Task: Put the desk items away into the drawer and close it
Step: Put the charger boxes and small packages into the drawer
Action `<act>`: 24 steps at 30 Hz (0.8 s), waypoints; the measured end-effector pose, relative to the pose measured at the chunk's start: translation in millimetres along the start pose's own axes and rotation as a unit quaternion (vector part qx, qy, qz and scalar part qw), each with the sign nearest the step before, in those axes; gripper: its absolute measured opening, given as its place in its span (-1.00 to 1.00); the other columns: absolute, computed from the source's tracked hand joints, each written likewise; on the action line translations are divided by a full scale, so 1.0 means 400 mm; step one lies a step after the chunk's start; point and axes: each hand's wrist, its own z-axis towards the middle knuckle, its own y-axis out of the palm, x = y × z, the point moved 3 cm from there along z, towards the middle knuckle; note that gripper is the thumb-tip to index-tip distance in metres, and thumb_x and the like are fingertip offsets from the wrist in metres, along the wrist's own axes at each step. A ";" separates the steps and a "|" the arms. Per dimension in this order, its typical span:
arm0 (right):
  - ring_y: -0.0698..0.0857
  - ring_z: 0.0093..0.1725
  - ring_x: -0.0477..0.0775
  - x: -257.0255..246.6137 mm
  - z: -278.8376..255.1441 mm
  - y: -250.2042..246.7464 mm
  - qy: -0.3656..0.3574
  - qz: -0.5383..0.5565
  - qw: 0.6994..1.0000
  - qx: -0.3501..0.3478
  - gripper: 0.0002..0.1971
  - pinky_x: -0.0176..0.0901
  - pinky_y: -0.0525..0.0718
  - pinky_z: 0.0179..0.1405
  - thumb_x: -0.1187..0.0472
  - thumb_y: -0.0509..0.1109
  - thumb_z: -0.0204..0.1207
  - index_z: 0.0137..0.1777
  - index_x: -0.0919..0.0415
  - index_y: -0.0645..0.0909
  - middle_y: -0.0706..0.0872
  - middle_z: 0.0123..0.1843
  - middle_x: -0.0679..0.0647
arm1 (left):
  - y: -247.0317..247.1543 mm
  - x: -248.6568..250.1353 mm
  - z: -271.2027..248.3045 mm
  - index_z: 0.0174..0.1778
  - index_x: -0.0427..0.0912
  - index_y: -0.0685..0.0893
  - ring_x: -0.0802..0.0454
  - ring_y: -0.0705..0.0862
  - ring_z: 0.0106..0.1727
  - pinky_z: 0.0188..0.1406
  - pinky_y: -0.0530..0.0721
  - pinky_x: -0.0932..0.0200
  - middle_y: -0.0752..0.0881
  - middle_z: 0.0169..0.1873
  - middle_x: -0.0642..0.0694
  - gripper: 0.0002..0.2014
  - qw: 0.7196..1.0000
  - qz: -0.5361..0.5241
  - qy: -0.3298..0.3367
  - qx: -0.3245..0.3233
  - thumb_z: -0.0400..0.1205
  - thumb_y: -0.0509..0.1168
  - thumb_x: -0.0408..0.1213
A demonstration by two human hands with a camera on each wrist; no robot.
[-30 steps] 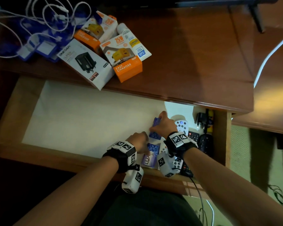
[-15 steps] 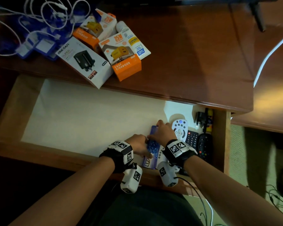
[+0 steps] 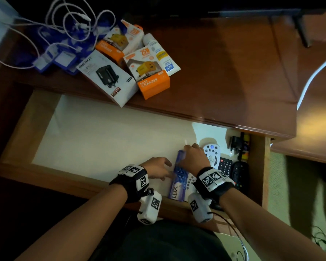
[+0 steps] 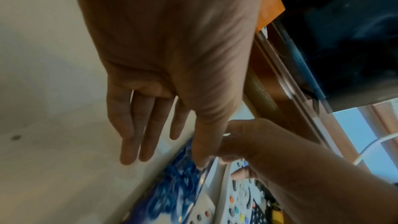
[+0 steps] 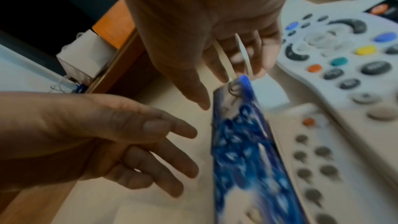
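Observation:
The drawer is pulled out, and both hands are in its right part. A long blue patterned LUX pack stands on its long edge beside a white remote. My right hand is over the pack's far end, its nearly straight fingertips touching it. My left hand is open just left of the pack, fingers straight, thumb tip on the pack's top edge.
On the desk lie a white adapter box, two orange charger boxes, a white tube, white cables and blue packets. Another white remote, black remotes and a black plug fill the drawer's right end.
The blue pack has been turned from lying flat up onto its edge. My left hand has let go and spread its fingers beside it.

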 end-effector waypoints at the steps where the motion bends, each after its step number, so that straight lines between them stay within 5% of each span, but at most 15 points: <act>1: 0.49 0.33 0.34 -0.008 -0.001 -0.012 0.006 0.009 1.000 0.006 -0.56 0.06 0.57 0.25 0.14 0.39 0.44 0.29 0.29 0.52 0.52 0.28 0.26 | -0.024 0.002 -0.006 0.43 -0.09 0.49 0.08 0.76 -0.03 0.01 0.65 0.18 0.71 0.17 -0.11 -0.40 1.000 0.015 0.013 0.020 0.50 0.45 0.01; 4: 0.60 0.24 0.23 -0.044 -0.006 -0.061 0.004 0.064 0.997 0.033 -0.58 -0.05 0.60 0.19 0.13 0.43 0.47 0.29 0.29 0.59 0.64 0.22 0.23 | -0.112 0.008 -0.026 0.31 -0.05 0.59 0.05 0.74 0.02 0.10 0.65 0.15 0.74 0.10 -0.06 -0.54 0.993 0.039 0.066 0.086 0.52 0.42 0.02; 6: 0.70 0.08 0.18 -0.084 -0.009 -0.099 -0.003 0.121 0.990 0.066 -0.69 -0.19 0.56 0.02 0.14 0.46 0.48 0.16 0.27 0.67 0.75 0.00 0.19 | -0.177 0.023 -0.045 0.20 -0.04 0.66 0.04 0.72 0.03 0.08 0.64 0.18 0.76 0.01 -0.02 -0.63 0.984 0.039 0.112 0.133 0.51 0.43 -0.01; 9: 0.73 -0.12 0.19 -0.163 -0.009 -0.165 -0.026 0.170 0.968 0.180 -0.92 -0.24 0.47 -0.19 0.24 0.47 0.44 -0.13 0.23 0.75 0.79 -0.22 0.17 | -0.273 0.068 -0.085 0.03 -0.03 0.72 0.07 0.73 0.05 0.09 0.63 0.22 0.78 -0.08 0.02 -0.79 0.957 0.027 0.207 0.202 0.50 0.42 -0.12; 12: 0.67 -0.27 0.16 -0.243 -0.009 -0.241 -0.043 0.194 0.933 0.299 -0.93 -0.28 0.31 -0.30 0.34 0.44 0.41 -0.24 0.26 0.75 0.79 -0.28 0.17 | -0.360 0.116 -0.143 0.02 -0.06 0.73 0.11 0.73 0.00 0.05 0.68 0.14 0.79 -0.05 0.00 -0.83 0.923 0.027 0.304 0.234 0.53 0.41 -0.18; 17: 0.66 -0.13 0.24 -0.329 0.044 -0.341 -0.035 0.205 0.896 0.391 -0.85 -0.10 0.48 -0.20 0.24 0.32 0.42 -0.17 0.25 0.71 0.72 -0.15 0.20 | -0.506 0.158 -0.222 -0.02 -0.06 0.71 -0.01 0.68 0.02 0.06 0.67 0.02 0.72 0.00 -0.03 -0.86 0.841 0.091 0.400 0.353 0.51 0.38 -0.24; 21: 0.62 0.06 0.28 -0.350 0.097 -0.391 0.001 0.182 0.918 0.351 -0.75 -0.15 0.47 -0.06 0.31 0.32 0.49 0.14 0.22 0.70 0.63 0.08 0.26 | -0.589 0.192 -0.200 0.27 -0.05 0.56 -0.17 0.47 0.32 0.26 0.50 -0.10 0.51 0.28 -0.12 -0.51 0.806 0.249 0.342 0.414 0.44 0.41 0.01; 24: 0.56 0.21 0.24 -0.361 0.133 -0.410 0.010 0.162 0.937 0.309 -0.65 -0.04 0.55 0.18 0.12 0.26 0.54 0.30 0.16 0.63 0.60 0.22 0.21 | -0.612 0.205 -0.156 0.47 -0.04 0.28 -0.30 0.18 0.50 0.41 0.26 -0.24 0.21 0.50 -0.21 -0.13 0.825 0.324 0.246 0.394 0.33 0.40 0.29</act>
